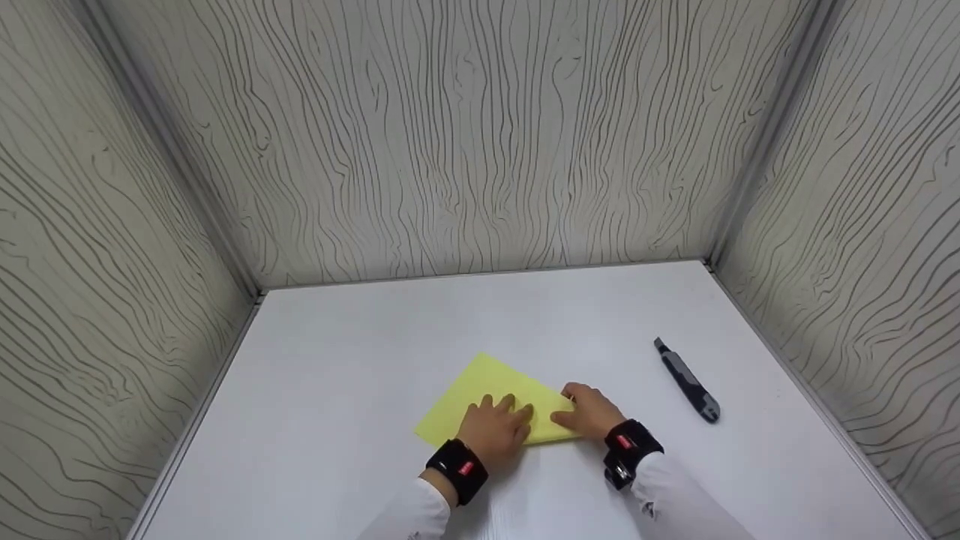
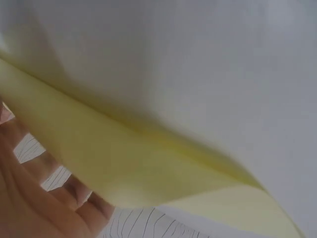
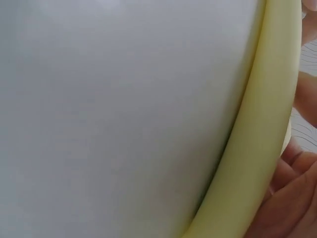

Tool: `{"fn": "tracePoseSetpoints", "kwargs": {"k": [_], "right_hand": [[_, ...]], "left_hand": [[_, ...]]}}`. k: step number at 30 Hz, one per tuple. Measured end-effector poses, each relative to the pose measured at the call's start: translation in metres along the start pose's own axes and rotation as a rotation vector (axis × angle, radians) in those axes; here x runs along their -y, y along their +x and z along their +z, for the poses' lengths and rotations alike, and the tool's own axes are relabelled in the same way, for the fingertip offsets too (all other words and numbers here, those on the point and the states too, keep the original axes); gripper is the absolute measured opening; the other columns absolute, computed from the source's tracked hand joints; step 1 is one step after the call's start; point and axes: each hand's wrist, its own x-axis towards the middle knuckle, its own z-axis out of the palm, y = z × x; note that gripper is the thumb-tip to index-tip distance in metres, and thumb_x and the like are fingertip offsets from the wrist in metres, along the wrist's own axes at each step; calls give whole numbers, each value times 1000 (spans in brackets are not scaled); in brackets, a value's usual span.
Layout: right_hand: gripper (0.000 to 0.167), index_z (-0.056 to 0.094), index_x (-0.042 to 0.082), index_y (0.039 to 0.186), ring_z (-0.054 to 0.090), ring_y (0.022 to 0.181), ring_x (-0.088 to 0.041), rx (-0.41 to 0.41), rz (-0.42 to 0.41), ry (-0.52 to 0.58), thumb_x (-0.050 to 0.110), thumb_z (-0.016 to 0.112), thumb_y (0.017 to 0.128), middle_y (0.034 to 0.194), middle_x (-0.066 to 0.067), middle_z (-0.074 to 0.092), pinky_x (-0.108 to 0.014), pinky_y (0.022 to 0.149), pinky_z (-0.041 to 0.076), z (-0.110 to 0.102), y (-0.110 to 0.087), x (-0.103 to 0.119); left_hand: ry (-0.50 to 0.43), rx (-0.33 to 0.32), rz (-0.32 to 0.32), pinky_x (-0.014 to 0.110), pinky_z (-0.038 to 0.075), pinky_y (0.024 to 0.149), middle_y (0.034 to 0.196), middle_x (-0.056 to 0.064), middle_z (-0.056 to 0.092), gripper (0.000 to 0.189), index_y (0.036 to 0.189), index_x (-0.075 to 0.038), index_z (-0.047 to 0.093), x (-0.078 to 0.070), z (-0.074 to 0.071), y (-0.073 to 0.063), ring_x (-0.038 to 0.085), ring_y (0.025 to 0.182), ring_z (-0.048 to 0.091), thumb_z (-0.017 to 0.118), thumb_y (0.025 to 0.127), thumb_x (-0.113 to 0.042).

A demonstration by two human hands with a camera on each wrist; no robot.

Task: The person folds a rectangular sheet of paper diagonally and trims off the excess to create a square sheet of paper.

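Observation:
A sheet of yellow paper (image 1: pixel 480 382) lies on the white table, doubled over with its rounded fold along the near side. My left hand (image 1: pixel 491 433) rests on top of it, fingers spread and pressing it down. At the paper's right corner, my right hand (image 1: pixel 592 414) holds the layers between thumb and fingers. From the left wrist, the folded paper (image 2: pixel 114 148) bulges in front of the left hand (image 2: pixel 39 198). In the right wrist view the curved fold (image 3: pixel 247 148) covers part of the right hand (image 3: pixel 292 198).
A black and grey utility knife (image 1: pixel 687 381) lies on the table to the right of my right hand, its tip pointing away from me. Panels with a wood-grain line pattern (image 1: pixel 480 135) enclose the white table (image 1: pixel 337 360) at the back and both sides.

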Motion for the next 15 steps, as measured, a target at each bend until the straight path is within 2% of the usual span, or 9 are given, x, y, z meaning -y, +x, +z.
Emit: {"fn": "tracePoseSetpoints", "kwargs": {"k": [3, 7, 11, 15], "right_hand": [[29, 67, 9, 101, 63, 82, -24, -29, 18, -19, 25, 87, 87, 92, -7, 69, -42, 73, 51, 2, 1, 1], [32, 69, 9, 106, 67, 85, -26, -78, 18, -38, 24, 89, 87, 96, -9, 72, -44, 75, 54, 6, 1, 0], [35, 72, 7, 113, 70, 93, -29, -129, -11, -58, 21, 89, 87, 103, -11, 73, -49, 81, 57, 9, 0, 1], [33, 76, 5, 114, 70, 95, -32, -158, -71, -122, 21, 88, 89, 104, -13, 72, -53, 84, 58, 11, -4, 4]], "left_hand": [[25, 39, 1, 48, 59, 82, 134, -1, 71, 36, 143, -35, 68, -2, -3, 0, 31, 105, 68, 50, 113, -45], [41, 54, 2, 46, 58, 82, 133, -2, 71, 35, 141, -35, 70, -3, -6, 1, 30, 105, 67, 51, 113, -44], [43, 56, 3, 45, 58, 81, 133, -1, 71, 35, 141, -34, 70, -3, -4, 2, 30, 104, 67, 50, 113, -43], [37, 72, -6, 44, 58, 81, 133, 0, 72, 36, 142, -33, 70, -3, -4, 1, 30, 103, 66, 50, 113, -43]]}}
